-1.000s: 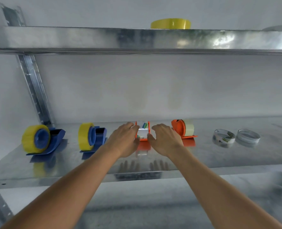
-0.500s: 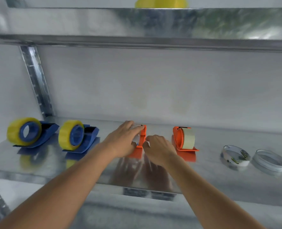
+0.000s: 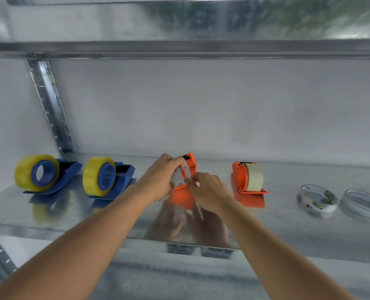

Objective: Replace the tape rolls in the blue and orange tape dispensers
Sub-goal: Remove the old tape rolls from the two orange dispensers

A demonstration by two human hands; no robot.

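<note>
My left hand [image 3: 161, 179] grips clear roll [image 3: 180, 176] in middle orange dispenser [image 3: 190, 164] on shelf [image 3: 288, 224]. Right hand [image 3: 210, 190] pinches roll's edge. Brace dispenser, ease roll out sideways, avoid cutter.

Hands [image 3: 162, 178] (both) on orange dispenser [image 3: 189, 164]

A metal shelf [image 3: 49, 215] carries everything, with a second shelf [image 3: 179, 48] overhead. A slotted steel upright [image 3: 49, 105] rises at the back left against a pale wall [image 3: 201, 105]. The lower shelf's surface mirrors what stands on it.
</note>
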